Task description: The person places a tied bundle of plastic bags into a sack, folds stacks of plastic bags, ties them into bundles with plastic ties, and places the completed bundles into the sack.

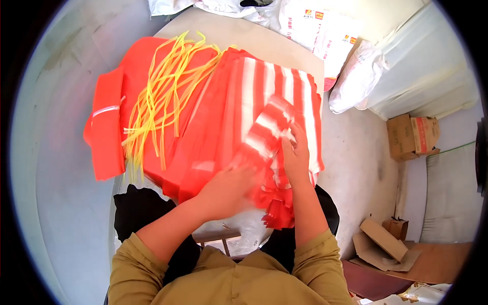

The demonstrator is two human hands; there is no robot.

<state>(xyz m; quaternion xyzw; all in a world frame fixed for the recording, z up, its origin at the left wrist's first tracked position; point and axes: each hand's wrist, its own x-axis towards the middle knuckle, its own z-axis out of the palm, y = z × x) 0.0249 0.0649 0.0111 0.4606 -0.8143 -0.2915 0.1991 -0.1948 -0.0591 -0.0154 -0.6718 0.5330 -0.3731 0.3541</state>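
A folded strip of red-and-white striped fabric [264, 129] slants across a stack of similar striped fabric [305, 101] on the table. My right hand [296, 155] grips the strip along its right side, thumb and fingers closed on it. Its lower end hangs in gathered red folds [278, 211] over the near edge. My left hand [231, 189] is beside the strip's lower left side, smeared by motion, so its fingers are unclear. Left of the stack, a bunch of yellow ribbons [170, 84] lies over red fabric [134, 61].
A folded red bundle [108, 127] with a pale tie lies at the table's left edge. White printed bags [315, 25] stand behind the table [213, 23]. Cardboard boxes [412, 136] sit on the right, with opened cardboard [381, 246] at lower right.
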